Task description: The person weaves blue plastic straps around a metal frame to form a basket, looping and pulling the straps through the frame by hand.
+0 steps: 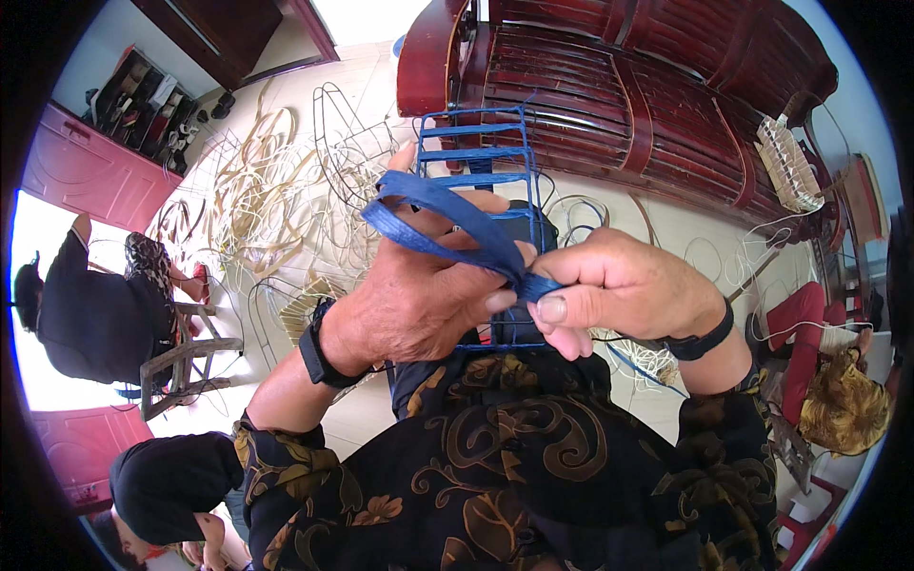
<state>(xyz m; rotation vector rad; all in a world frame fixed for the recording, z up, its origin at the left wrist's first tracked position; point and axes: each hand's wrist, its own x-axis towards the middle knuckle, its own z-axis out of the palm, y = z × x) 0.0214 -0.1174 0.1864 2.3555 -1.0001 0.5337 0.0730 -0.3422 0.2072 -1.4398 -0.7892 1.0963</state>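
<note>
Right in front of the person's tummy, up above the lap, a blue strip (455, 206) is held between two bare hands. It is flat and thin like a ribbon, with fine lines running along it and a soft shine where the light hits. Most of it bends round in a big, long loop that leans out to the left, over the fingers of the left hand (409, 295). Near the right hand (619, 285), the sides of the loop come together and the strip looks bunched and folded into a small, tight bundle.

The right hand pinches this bundle between its thumb and a bent finger. The left hand is curled, with its thumb and fingertips gripping the strip just beside the bundle.

Under and past the hands is a blue frame (476, 153). It has thin sides and flat blue bars going across, like a little ladder. The hands hide some of it, so I can't tell if the strip is joined to it.

On the floor to the left lies a big, messy tangle of pale strips (252, 181). Past the frame is a shiny, dark red wooden bench (571, 124).
</note>
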